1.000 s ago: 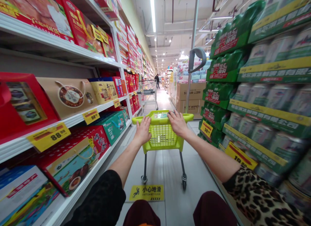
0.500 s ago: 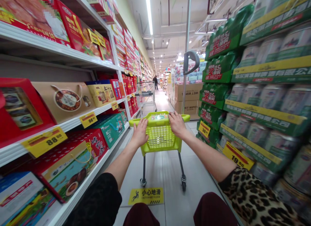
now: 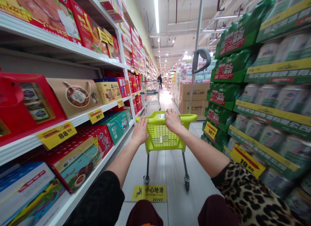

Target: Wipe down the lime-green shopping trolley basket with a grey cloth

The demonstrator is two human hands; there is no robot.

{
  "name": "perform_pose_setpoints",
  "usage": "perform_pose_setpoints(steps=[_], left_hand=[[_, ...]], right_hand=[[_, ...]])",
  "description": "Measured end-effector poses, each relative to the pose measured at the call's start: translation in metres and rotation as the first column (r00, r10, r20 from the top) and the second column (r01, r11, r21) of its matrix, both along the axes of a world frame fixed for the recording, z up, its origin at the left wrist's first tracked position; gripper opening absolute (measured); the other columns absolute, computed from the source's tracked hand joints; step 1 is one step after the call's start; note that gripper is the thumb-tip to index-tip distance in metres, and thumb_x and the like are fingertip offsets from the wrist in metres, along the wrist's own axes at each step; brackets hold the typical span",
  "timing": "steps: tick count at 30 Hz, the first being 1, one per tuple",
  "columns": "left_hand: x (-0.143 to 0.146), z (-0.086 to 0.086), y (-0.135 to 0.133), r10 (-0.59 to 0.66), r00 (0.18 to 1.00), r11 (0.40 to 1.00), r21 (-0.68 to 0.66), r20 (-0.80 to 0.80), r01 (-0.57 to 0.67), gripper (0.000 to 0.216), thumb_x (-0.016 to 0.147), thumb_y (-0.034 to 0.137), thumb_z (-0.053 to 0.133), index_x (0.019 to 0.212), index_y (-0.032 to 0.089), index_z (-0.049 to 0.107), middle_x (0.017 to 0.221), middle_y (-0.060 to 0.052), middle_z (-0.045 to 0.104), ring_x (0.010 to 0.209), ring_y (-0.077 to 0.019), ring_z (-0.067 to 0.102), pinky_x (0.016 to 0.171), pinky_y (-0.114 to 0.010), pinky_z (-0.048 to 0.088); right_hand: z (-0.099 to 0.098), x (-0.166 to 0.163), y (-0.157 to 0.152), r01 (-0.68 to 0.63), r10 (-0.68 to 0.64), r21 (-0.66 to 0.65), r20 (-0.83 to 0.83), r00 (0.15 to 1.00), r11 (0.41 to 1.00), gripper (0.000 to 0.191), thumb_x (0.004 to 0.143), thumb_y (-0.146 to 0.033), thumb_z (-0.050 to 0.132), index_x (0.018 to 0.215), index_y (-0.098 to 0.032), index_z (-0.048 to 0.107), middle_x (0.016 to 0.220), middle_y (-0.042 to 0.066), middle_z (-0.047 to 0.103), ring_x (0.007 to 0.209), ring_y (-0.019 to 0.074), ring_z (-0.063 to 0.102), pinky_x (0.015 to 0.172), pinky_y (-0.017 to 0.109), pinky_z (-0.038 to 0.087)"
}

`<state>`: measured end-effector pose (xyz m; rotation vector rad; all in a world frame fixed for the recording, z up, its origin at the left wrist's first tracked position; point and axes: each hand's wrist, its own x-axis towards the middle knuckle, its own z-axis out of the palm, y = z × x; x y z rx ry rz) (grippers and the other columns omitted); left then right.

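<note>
A small lime-green shopping cart (image 3: pixel 163 136) stands in the aisle straight ahead of me. My left hand (image 3: pixel 141 130) is wrapped over the left end of the cart's handle bar. My right hand (image 3: pixel 173 120) grips the same bar nearer its right side. Both arms reach forward, the left in a black sleeve, the right in a leopard-print sleeve. The cart's basket looks empty through its mesh.
Shelves of red, tan and green gift boxes (image 3: pixel 80 96) with yellow price tags run along the left. Stacked green can packs (image 3: pixel 230 67) crowd the right. A yellow wet-floor sticker (image 3: pixel 149 193) lies on the tiles. Farther down stand a metal cart (image 3: pixel 150 93), cartons (image 3: pixel 194 93) and a person (image 3: pixel 159 80).
The view has swung slightly to the right and the cart sits a little more central. Both hands have stayed on the handle bar.
</note>
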<state>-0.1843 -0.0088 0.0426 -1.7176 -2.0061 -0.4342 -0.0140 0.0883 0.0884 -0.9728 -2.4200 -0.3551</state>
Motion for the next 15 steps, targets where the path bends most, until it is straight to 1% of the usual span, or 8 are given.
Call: perform_pose_setpoints(steps=[2, 4, 7, 9, 13, 15], left_hand=[[0.001, 0.001, 0.000, 0.008, 1.000, 1.000, -0.027, -0.004, -0.008, 0.078, 0.064, 0.013, 0.055, 0.137, 0.005, 0.027, 0.147, -0.019, 0.023, 0.137, -0.0298, 0.018, 0.108, -0.044, 0.027], [0.003, 0.003, -0.002, 0.024, 1.000, 0.998, -0.062, -0.014, -0.025, 0.078, 0.065, 0.014, 0.055, 0.137, 0.006, 0.026, 0.148, -0.018, 0.022, 0.137, -0.0291, 0.017, 0.109, -0.046, 0.024], [0.006, 0.004, -0.006, 0.057, 0.997, 0.995, -0.084, -0.049, -0.061, 0.078, 0.067, 0.014, 0.053, 0.139, 0.008, 0.024, 0.149, -0.016, 0.019, 0.138, -0.0274, 0.014, 0.110, -0.050, 0.018], [0.007, 0.004, -0.009, 0.062, 0.996, 0.994, -0.082, -0.071, -0.068, 0.079, 0.066, 0.012, 0.051, 0.139, 0.008, 0.022, 0.149, -0.015, 0.018, 0.138, -0.0266, 0.013, 0.110, -0.052, 0.017], [0.010, 0.002, -0.011, 0.037, 0.997, 0.996, -0.082, -0.070, -0.043, 0.080, 0.066, 0.010, 0.048, 0.140, 0.010, 0.020, 0.149, -0.015, 0.018, 0.139, -0.0255, 0.013, 0.109, -0.051, 0.018], [0.010, 0.002, -0.011, 0.035, 0.998, 0.996, -0.084, -0.061, -0.040, 0.080, 0.066, 0.010, 0.048, 0.140, 0.010, 0.019, 0.150, -0.015, 0.018, 0.139, -0.0251, 0.012, 0.110, -0.051, 0.018]], right_hand=[[-0.003, -0.019, -0.015, -0.076, 0.076, 0.023, 0.027, 0.997, 0.997, 0.044, 0.087, -0.010, 0.029, 0.127, -0.006, 0.047, 0.137, 0.015, 0.043, 0.128, 0.0289, 0.032, 0.102, 0.042, 0.028], [-0.009, -0.037, -0.029, -0.138, 0.136, 0.054, 0.049, 0.990, 0.989, 0.044, 0.088, -0.012, 0.030, 0.128, -0.006, 0.046, 0.139, 0.014, 0.041, 0.130, 0.0293, 0.029, 0.104, 0.043, 0.025], [-0.015, -0.045, -0.034, -0.182, 0.175, 0.102, 0.069, 0.982, 0.978, 0.045, 0.088, -0.013, 0.030, 0.130, -0.006, 0.045, 0.141, 0.014, 0.038, 0.133, 0.0301, 0.025, 0.106, 0.047, 0.023], [-0.016, -0.038, -0.028, -0.147, 0.141, 0.104, 0.062, 0.988, 0.984, 0.046, 0.087, -0.012, 0.030, 0.131, -0.007, 0.045, 0.142, 0.014, 0.037, 0.134, 0.0296, 0.024, 0.106, 0.047, 0.023], [-0.010, -0.017, -0.010, -0.004, 0.003, 0.046, 0.008, 1.000, 0.999, 0.046, 0.087, -0.009, 0.028, 0.129, -0.006, 0.047, 0.139, 0.017, 0.040, 0.131, 0.0309, 0.030, 0.102, 0.047, 0.028], [-0.007, -0.016, -0.009, 0.006, -0.006, 0.043, -0.009, 1.000, 0.999, 0.046, 0.087, -0.009, 0.028, 0.128, -0.004, 0.047, 0.138, 0.019, 0.041, 0.130, 0.0316, 0.031, 0.101, 0.048, 0.029]])
